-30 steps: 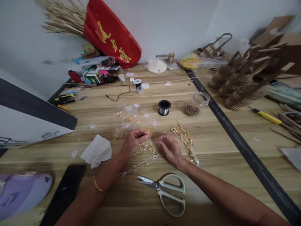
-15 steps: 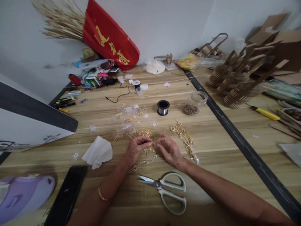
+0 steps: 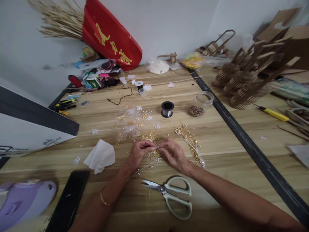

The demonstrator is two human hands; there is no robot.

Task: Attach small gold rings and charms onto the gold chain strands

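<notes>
My left hand [image 3: 139,152] and my right hand [image 3: 173,154] meet fingertip to fingertip over a small pile of gold beaded chain pieces [image 3: 152,151] on the wooden table [image 3: 217,154]. Both hands are closed in a pinch on a tiny gold piece between them. A thin beaded chain [image 3: 144,168] trails from under my left hand toward me. A row of finished gold and silver chains [image 3: 191,144] lies just right of my right hand. White-handled scissors [image 3: 172,196] lie open below my hands.
A crumpled tissue [image 3: 100,155], a black phone [image 3: 66,201] and a purple object [image 3: 21,201] lie at left. A wire spool [image 3: 167,109], bead dish [image 3: 196,111], glass jar [image 3: 205,98] and small bags of gold parts [image 3: 131,120] sit farther back. Wooden baskets [image 3: 246,80] stand right.
My two hands have come together over the gold pile, from apart to fingertips touching. The view has shifted slightly.
</notes>
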